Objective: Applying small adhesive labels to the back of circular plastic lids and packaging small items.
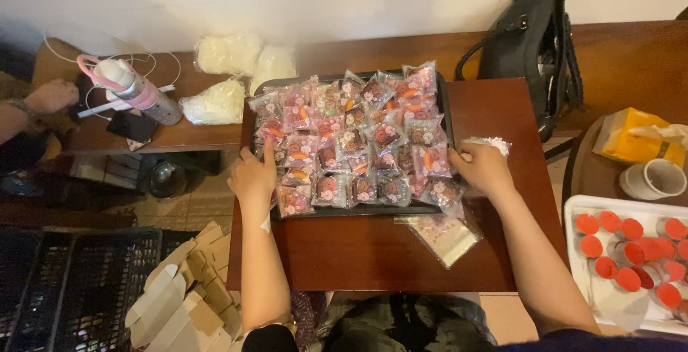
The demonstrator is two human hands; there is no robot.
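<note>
Resting flat on a black tray (444, 108) of wrapped sweets (351, 140), left hand (252, 178) open; right hand (484, 168) grips a white wad (489, 144).

left hand (252, 178): bare, no rings seen
left forearm: bare, small pale strip near the wrist
right hand (484, 167): bare
right arm: bare to a dark sleeve edge, near right

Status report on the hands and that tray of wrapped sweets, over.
Left hand resting on packets at tray's left edge. Right hand at right edge, holding a white wad. Stack of empty bags lies beside it.
</note>
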